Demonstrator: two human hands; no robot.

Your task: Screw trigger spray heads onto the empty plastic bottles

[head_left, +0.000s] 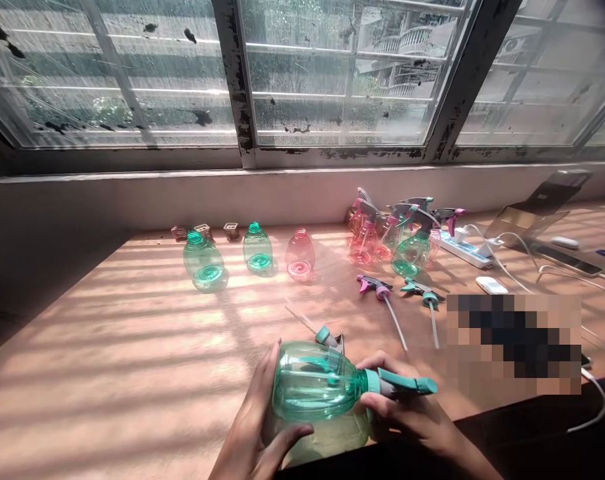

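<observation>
A clear green spray bottle (309, 380) lies on its side in the air near the table's front edge, its neck to the right. My left hand (257, 417) is wrapped around its base end. At the neck, my right hand (399, 413) pinches the collar of a teal and grey trigger spray head (405, 385), which sits on the bottle's mouth. Whether the thread is tight I cannot tell. Just behind the bottle lies a loose teal spray head (327, 337), partly hidden. A pink spray head (375, 287) and another teal spray head (425, 293) lie farther back.
Headless bottles stand at the back: a green bottle (203, 263), a second green bottle (257, 248) and a pink bottle (300, 255). Several bottles with spray heads (365, 240) cluster right of them. A power strip (465, 248), cables and a phone (567, 259) occupy the right side.
</observation>
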